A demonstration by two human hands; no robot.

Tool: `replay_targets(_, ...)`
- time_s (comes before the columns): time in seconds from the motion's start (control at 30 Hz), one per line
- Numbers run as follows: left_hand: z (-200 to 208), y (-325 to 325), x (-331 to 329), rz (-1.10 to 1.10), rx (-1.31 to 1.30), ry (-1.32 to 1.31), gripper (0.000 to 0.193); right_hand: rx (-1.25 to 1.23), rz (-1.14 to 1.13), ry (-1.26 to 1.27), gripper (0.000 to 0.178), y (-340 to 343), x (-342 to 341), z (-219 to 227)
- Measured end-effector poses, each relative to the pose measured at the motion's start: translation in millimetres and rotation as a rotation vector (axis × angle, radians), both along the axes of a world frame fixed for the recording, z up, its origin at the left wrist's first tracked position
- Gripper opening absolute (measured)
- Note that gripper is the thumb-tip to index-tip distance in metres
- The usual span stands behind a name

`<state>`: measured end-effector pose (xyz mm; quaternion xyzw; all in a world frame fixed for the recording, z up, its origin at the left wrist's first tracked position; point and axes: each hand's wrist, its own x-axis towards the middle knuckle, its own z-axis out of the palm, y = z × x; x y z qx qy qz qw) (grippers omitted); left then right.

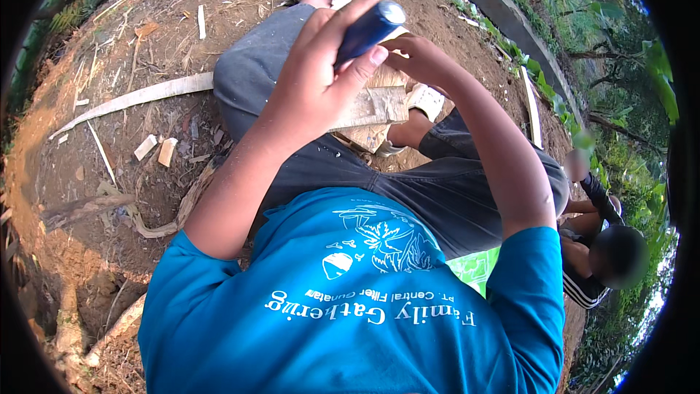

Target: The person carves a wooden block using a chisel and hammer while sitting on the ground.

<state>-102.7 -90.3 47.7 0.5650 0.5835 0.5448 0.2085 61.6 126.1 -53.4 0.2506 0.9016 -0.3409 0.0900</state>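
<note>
My left hand is wrapped round a dark blue cylinder with a silvery round end, its index finger stretched along the side and its thumb pressed below. What kind of thing the cylinder is, I cannot tell. Just behind it, my right hand is curled inward at a pale edge; its fingertips and whatever they grip are largely hidden. Below both hands, a pale piece of wood lies between my bent legs, over a lower wooden piece.
A long curved strip of wood lies on the dirt at the left, near two small offcuts and scattered chips. Roots show at the lower left. At the right, another person sits near plants. A low concrete edge runs behind.
</note>
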Motion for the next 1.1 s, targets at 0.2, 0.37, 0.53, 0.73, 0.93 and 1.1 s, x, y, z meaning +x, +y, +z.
replay_targets(0.2, -16.1, 1.3, 27.4, -0.177, -0.162, 0.249, 0.092, -0.672, -0.270, 0.327, 0.051, -53.3, 5.9, 158.0)
replay_targets(0.37, -22.5, 6.5, 31.7, -0.292, -0.111, 0.263, 0.096, -0.233, -0.165, 0.093, 0.043, -64.6, 28.6, 179.8)
replay_targets(0.53, -50.0, -37.8, -5.9, 0.014, -0.249, 0.508, 0.103, -0.176, -0.216, 0.013, 0.029, -52.9, 54.4, 189.3)
replay_targets(0.73, -72.0, -66.4, -12.6, -0.034, -0.582, 0.385, 0.070, -0.037, 0.024, -0.236, 0.030, -42.3, 65.3, 194.3)
replay_targets(0.93, -16.3, -35.5, -9.4, -0.034, -0.265, 0.156, 0.069, -0.034, 0.001, -0.374, 0.038, -34.1, 95.5, 212.0)
replay_targets(1.1, 27.3, -23.7, 5.4, -0.082, -0.172, 0.470, 0.060, -0.090, -0.379, -0.073, 0.037, -71.7, 126.3, 223.3)
